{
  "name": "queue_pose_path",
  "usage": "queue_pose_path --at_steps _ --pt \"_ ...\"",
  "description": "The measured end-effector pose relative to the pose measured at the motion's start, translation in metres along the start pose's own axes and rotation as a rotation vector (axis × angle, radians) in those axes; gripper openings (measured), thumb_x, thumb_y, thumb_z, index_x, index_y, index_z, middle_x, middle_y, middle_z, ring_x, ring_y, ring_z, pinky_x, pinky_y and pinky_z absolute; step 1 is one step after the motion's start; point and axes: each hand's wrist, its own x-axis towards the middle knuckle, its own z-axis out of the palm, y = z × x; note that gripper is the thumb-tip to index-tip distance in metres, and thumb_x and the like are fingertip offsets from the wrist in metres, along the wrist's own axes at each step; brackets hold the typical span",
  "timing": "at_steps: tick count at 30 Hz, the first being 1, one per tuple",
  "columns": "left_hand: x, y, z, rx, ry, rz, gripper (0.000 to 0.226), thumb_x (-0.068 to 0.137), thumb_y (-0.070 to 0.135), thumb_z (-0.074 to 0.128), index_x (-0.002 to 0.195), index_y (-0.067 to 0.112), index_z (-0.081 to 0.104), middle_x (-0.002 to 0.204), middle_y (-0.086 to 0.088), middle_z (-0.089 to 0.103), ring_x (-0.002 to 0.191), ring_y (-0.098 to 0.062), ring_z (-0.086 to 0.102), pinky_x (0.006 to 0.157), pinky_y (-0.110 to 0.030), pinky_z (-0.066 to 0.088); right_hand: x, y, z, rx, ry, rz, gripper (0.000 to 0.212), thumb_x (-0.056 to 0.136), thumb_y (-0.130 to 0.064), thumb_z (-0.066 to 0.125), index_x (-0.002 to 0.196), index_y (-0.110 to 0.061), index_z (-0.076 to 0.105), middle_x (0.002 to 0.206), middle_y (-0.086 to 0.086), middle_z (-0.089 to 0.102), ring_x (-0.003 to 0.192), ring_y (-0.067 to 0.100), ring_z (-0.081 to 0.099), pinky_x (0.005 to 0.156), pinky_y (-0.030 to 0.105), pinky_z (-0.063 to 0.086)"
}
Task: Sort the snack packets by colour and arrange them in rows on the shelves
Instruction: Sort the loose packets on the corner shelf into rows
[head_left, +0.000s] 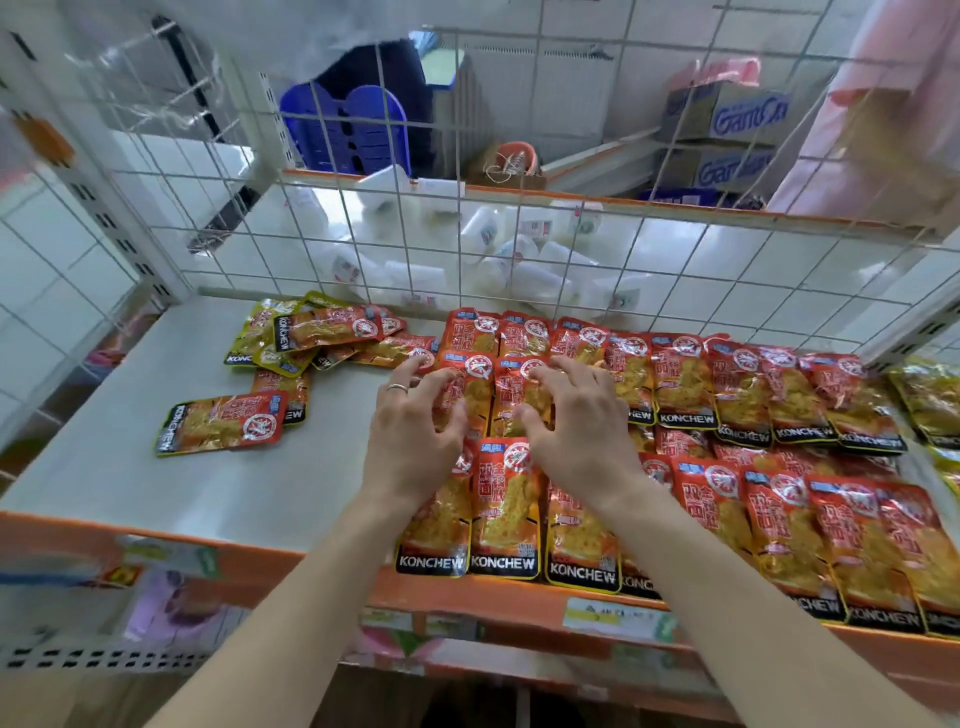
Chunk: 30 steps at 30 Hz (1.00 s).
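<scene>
Red snack packets (737, 395) lie in overlapping rows across the right half of the white shelf (156, 483). My left hand (415, 431) and my right hand (571, 421) rest side by side with spread fingers on two red packets (480, 387) in the middle row, fingertips pressing them flat. A ring is on my left hand. A loose heap of red and yellow-green packets (311, 338) lies at the back left. One red packet (223, 423) lies sideways alone to the left. Yellow-green packets (930, 395) sit at the far right.
A white wire grid (467, 249) backs the shelf, with white bottles (519, 260) lying behind it. The shelf's orange front edge (519, 597) carries price labels. Blue baskets (353, 130) and cardboard boxes (727, 119) stand beyond. A lower shelf shows below.
</scene>
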Motion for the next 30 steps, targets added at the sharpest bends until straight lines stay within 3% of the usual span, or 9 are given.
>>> queue_pose_path --at_steps 4,9,13,17,23,26,30 --pt "-0.016 0.016 -0.005 0.093 0.099 -0.034 0.035 0.092 0.029 0.066 0.125 0.018 0.067 0.144 -0.002 0.051 0.124 -0.026 0.05 0.099 -0.043 0.041 -0.008 0.006 -0.015 0.011 -0.004 -0.114 0.052 0.095 -0.044 0.057 0.142 -0.024 0.047 0.152 0.0 0.039 0.141 0.019 0.026 0.113 0.043 0.028" --pt "-0.04 0.032 -0.019 0.14 0.172 -0.018 0.031 0.092 0.029 0.065 0.122 0.022 0.066 0.14 0.002 0.052 0.121 -0.023 0.051 0.095 -0.042 0.043 -0.017 0.005 -0.031 0.058 -0.033 -0.251 0.051 0.097 -0.042 0.056 0.144 -0.024 0.046 0.153 -0.001 0.036 0.142 0.016 0.021 0.114 0.044 0.025" --pt "-0.06 0.034 -0.039 0.208 0.213 -0.046 0.042 0.087 0.038 0.053 0.125 0.021 0.064 0.145 -0.001 0.048 0.122 -0.025 0.052 0.096 -0.047 0.047 -0.022 -0.005 -0.037 0.095 -0.087 -0.357 0.052 0.097 -0.04 0.056 0.145 -0.023 0.044 0.156 -0.003 0.032 0.144 0.015 0.015 0.116 0.046 0.02" --pt "-0.088 0.031 -0.058 0.258 0.259 -0.126 0.046 0.088 0.043 0.051 0.129 0.025 0.06 0.15 0.003 0.042 0.127 -0.022 0.046 0.099 -0.046 0.041 -0.03 -0.019 -0.034 0.135 -0.123 -0.464 0.051 0.096 -0.038 0.059 0.143 -0.022 0.048 0.155 -0.002 0.036 0.145 0.019 0.021 0.115 0.046 0.021" --pt "-0.119 0.017 -0.081 0.302 0.341 -0.176 0.051 0.087 0.048 0.046 0.127 0.022 0.064 0.147 -0.001 0.048 0.124 -0.025 0.05 0.096 -0.05 0.048 -0.037 -0.054 -0.027 0.139 -0.191 -0.679 0.047 0.095 -0.039 0.058 0.14 -0.027 0.05 0.153 -0.007 0.039 0.142 0.016 0.025 0.111 0.047 0.022" --pt "-0.123 0.007 -0.092 0.298 0.367 -0.192 0.053 0.087 0.049 0.045 0.128 0.021 0.064 0.147 -0.002 0.049 0.125 -0.026 0.049 0.097 -0.052 0.048 -0.039 -0.07 -0.025 0.139 -0.222 -0.709 0.05 0.097 -0.04 0.056 0.144 -0.028 0.046 0.156 -0.009 0.035 0.143 0.013 0.019 0.115 0.047 0.018" --pt "-0.119 -0.01 -0.107 0.307 0.368 -0.219 0.049 0.088 0.044 0.053 0.13 0.021 0.063 0.146 -0.003 0.049 0.129 -0.025 0.047 0.101 -0.051 0.046 -0.037 -0.088 -0.016 0.08 -0.242 -0.714 0.05 0.099 -0.043 0.051 0.146 -0.032 0.042 0.157 -0.013 0.031 0.142 0.01 0.014 0.109 0.038 0.012"
